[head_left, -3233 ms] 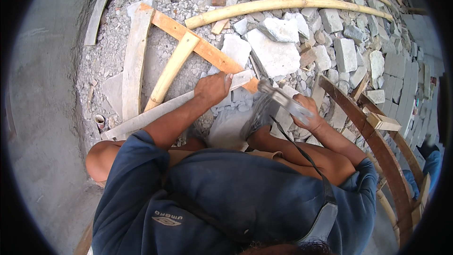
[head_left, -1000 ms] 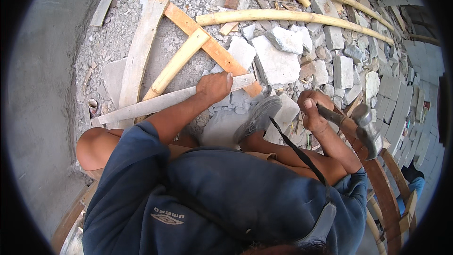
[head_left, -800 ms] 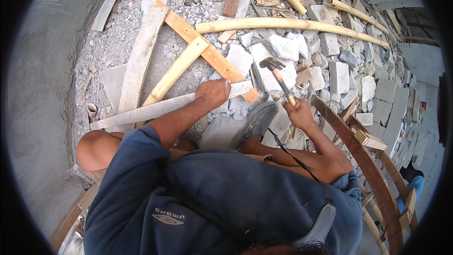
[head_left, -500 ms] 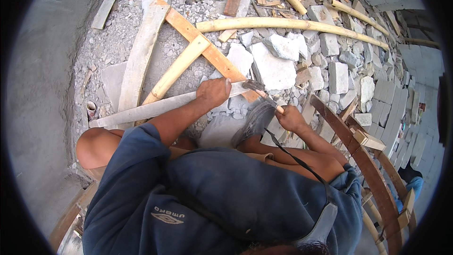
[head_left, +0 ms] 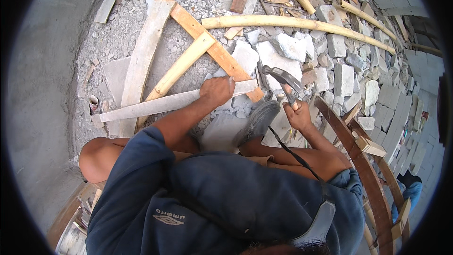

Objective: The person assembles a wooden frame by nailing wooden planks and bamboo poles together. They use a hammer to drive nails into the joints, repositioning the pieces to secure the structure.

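Note:
My right hand is closed round the handle of a claw hammer, whose dark head is raised beside the end of a grey wooden plank. Closed over that plank, my left hand grips it near its right end. Under this end lies an orange-brown board, which slants up to the left. A pale pole meets the board partway along. Another weathered plank joins the board's far end, so the pieces form a frame on the rubble. Any nail under the hammer is too small to make out.
Broken stone blocks are heaped at the right, with a long bamboo pole lying across the rubble. A brown wooden ladder-like frame stands by my right arm. A grey wall rises at the left. A small cup sits near it.
The hammer head has lifted off the plank's end and swung up to the right. My left hand stays on the plank. The whole view has shifted slightly.

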Motion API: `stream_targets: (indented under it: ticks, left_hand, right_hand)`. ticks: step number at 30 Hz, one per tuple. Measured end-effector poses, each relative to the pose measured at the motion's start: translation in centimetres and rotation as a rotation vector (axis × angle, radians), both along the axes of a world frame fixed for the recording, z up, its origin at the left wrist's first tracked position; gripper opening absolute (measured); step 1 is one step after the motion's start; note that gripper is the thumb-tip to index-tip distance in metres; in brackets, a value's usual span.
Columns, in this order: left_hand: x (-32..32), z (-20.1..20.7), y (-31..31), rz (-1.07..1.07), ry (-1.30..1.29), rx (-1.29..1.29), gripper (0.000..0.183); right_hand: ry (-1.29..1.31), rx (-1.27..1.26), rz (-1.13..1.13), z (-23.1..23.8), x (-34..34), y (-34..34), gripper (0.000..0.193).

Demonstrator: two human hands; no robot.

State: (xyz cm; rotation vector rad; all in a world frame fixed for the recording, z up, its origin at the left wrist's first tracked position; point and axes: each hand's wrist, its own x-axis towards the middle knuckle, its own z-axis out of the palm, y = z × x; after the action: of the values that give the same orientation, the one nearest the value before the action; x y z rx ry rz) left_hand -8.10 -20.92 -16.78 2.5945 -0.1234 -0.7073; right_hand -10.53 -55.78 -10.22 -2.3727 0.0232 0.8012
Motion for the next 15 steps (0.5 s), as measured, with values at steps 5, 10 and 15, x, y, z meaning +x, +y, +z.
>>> stream_targets:
  ticks: [5,10,15]
  left_hand:
    - [-0.6,0.2,-0.4,0.01,0.029,0.002,0.049]
    - [0.2,2.0,-0.5,0.013,0.07,0.061,0.068]
    - [1.9,4.0,-2.4,0.025,0.258,0.145,0.097]
  right_hand:
    - [0.096,-0.29,0.222,-2.4,0.9,-2.0,0.031]
    - [-0.055,-0.325,0.213,-0.4,7.5,0.6,0.038]
    - [-0.153,-0.353,0.303,-0.9,13.7,4.4,0.041]
